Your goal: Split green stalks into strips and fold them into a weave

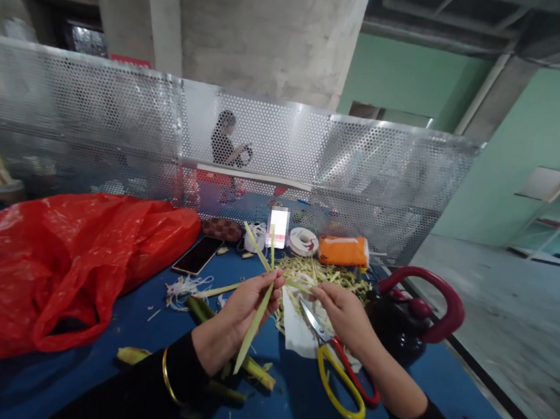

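My left hand (pixel 241 315) is closed on several pale green leaf strips (pixel 256 320) that cross in its fingers; one long strip hangs down past the wrist. My right hand (pixel 344 313) pinches the end of a thin strip that runs over to the left hand. Scissors (pixel 338 365) with a red and a yellow handle lie under my right wrist on a white sheet (pixel 297 331). Green stalks (pixel 224 360) lie on the blue table (pixel 288 417) below my left hand.
A big red plastic bag (pixel 54 266) fills the left. A phone (pixel 198 255), tape roll (pixel 303 241), orange pack (pixel 344 251) and a pile of leaf scraps (pixel 326 274) lie by the perforated metal screen (pixel 118 132). A dark kettle (pixel 406 316) stands right. A person sits beyond the screen.
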Demonstrator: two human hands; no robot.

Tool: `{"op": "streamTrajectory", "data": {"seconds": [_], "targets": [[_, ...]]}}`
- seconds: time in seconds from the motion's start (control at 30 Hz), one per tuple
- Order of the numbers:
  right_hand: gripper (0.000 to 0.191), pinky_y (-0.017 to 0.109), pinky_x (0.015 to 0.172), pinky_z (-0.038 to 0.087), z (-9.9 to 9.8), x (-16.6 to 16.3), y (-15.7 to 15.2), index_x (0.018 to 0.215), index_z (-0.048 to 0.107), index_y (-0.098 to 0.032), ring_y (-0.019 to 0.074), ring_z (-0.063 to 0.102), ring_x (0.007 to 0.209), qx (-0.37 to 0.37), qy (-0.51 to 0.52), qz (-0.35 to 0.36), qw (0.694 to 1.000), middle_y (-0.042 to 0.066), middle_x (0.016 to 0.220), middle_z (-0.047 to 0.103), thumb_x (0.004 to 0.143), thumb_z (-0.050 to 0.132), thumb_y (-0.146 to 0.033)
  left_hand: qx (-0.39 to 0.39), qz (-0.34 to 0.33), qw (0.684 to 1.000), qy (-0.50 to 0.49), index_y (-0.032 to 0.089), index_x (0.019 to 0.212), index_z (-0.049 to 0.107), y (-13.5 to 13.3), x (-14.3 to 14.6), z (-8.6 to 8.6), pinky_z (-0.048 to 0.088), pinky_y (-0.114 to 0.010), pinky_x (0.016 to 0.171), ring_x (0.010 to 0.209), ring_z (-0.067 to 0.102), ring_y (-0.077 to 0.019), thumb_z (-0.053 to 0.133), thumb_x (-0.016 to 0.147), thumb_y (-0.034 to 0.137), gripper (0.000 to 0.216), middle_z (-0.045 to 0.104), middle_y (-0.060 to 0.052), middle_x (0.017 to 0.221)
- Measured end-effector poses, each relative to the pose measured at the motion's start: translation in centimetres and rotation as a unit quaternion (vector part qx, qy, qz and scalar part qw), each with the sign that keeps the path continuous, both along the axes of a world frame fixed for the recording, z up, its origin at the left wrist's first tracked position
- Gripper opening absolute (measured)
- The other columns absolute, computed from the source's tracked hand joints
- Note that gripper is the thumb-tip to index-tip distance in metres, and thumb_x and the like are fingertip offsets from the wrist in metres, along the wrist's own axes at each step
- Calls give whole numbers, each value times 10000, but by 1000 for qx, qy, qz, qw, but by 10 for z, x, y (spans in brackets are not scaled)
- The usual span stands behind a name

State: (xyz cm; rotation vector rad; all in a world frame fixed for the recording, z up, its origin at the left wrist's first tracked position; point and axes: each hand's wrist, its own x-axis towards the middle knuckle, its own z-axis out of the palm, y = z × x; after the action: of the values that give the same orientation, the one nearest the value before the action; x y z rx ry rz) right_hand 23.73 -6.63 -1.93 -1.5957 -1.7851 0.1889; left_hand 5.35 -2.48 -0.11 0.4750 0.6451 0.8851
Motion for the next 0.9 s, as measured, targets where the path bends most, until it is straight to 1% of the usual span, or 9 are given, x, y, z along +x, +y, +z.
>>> {"op": "streamTrajectory", "data": {"seconds": [0.27,0.37,0.43,0.53,0.6,0.63,0.7,0.8,0.9], "targets": [[365,269,586,389,-8,-1,0,700,616,-203,196,587,647,38,-43,-43,997,36,653,621,948,388,-346,0,14,1000,18,131,803,635,-1,1,-3,467,-138,436,416,540,-43,596,847,136,59,606,19,591],[332,297,710,448,-9,0,0,908,671,-192,222,632,833,59,-59,-32,996,77,868,685,959,372,-327,-5,28,999,25,125,819,622,-4,0,-2,462,-143,422,404,534,-47,568,862,125,68,606,16,594],[314,346,790,458,-7,-2,-3,1086,645,-177,248,626,926,91,-87,-38,991,102,984,686,953,394,-309,-13,44,998,37,119,811,609,-7,-1,-1,460,-141,423,403,529,-46,545,872,112,89,608,12,591],[395,379,796,465,1,-12,-14,1316,495,-149,237,628,838,183,-112,-39,976,80,882,695,940,433,-250,-21,63,996,54,111,796,599,-14,-1,-2,452,-137,427,422,537,-50,547,866,96,88,619,3,599],[467,378,827,457,6,-25,-27,1399,386,-133,206,616,753,265,-127,-7,956,44,783,683,938,434,-186,-22,61,996,62,103,792,602,-19,0,-6,449,-139,432,441,552,-60,567,855,101,72,623,-5,601],[456,391,868,441,8,-33,-34,1389,399,-140,195,611,731,293,-154,16,943,43,792,686,936,439,-165,-19,58,996,60,98,793,605,-23,0,-8,453,-141,441,452,561,-65,577,851,106,65,624,-11,601],[414,406,908,418,8,-47,-49,1340,453,-142,192,609,745,279,-207,79,934,53,852,698,927,460,-149,-14,50,997,53,92,804,611,-31,1,-11,462,-155,450,470,577,-79,583,853,124,65,639,-28,619],[329,388,852,442,-2,-64,-68,1244,541,-121,194,607,732,269,-218,107,932,66,817,673,931,453,-171,-17,69,997,33,108,849,614,-49,0,-13,495,-174,491,515,607,-95,604,837,115,18,668,-35,672],[269,342,736,458,-15,-71,-80,1138,610,-132,182,597,689,315,-213,120,917,61,766,646,930,441,-165,-50,63,997,15,115,838,622,-68,0,-17,517,-184,527,563,629,-105,635,814,122,28,681,-46,701]]}}
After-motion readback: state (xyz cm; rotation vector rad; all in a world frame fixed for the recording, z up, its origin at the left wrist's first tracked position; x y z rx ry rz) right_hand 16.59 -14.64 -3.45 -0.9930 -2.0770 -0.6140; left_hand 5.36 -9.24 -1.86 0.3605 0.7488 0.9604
